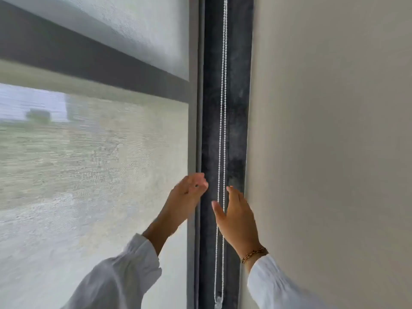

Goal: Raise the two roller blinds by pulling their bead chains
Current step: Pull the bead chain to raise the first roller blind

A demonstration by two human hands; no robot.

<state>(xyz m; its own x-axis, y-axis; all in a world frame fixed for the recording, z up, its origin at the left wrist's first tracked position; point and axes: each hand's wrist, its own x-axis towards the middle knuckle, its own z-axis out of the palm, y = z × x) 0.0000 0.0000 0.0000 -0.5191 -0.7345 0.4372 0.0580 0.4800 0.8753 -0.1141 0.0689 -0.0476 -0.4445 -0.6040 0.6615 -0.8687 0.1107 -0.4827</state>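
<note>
Both sleeved arms are reaching up toward the chains (220,152), which are hanging in the dark recess (236,121) between the blind (100,152) and the wall (334,130). The right hand (238,217) is spreading its thumb and fingers around the strands, its grip open, with a bracelet (254,254) sitting at the wrist. The left hand (189,192) is hovering just beside the blind's edge, its fingers loosely curled and holding nothing. The chains are looking thin, light and limp, and the small beads are likely to slip, so a firm pinch on one strand at hand height is advisable. Several strands are running close together, so picking out the correct one is the difficulty. Farther up, a dark bar (93,63) is crossing behind the translucent fabric, which is still covering the window.
</note>
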